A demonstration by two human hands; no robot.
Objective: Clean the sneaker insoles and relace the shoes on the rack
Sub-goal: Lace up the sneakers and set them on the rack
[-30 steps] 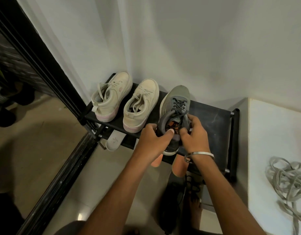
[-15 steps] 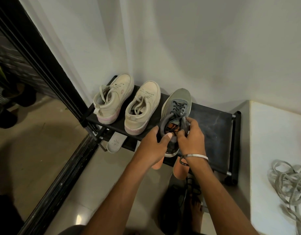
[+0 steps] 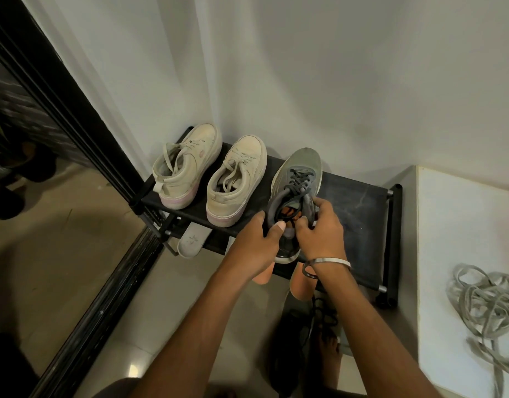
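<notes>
A grey sneaker (image 3: pixel 297 173) with dark laces stands on the black rack (image 3: pixel 359 202), toe toward the wall. My left hand (image 3: pixel 259 239) grips its heel collar from the left. My right hand (image 3: pixel 319 228) holds the collar's right side, fingers at the opening, where an orange insole (image 3: pixel 287 211) shows. Two cream sneakers (image 3: pixel 187 165) (image 3: pixel 236 179) with loose laces stand to the left on the same shelf. A white insole (image 3: pixel 190 239) and two orange insoles (image 3: pixel 300 285) stick out from the shelf below.
A tangle of grey laces (image 3: pixel 488 308) lies on a white surface at the right. A dark shoe (image 3: pixel 293 346) with black laces sits on the floor below the rack, beside a bare foot (image 3: pixel 329 346). A black-framed mirror (image 3: pixel 75 168) borders the left.
Both hands stay on the grey sneaker's collar; the right hand's fingers have shifted slightly at the opening. The view has tilted a little.
</notes>
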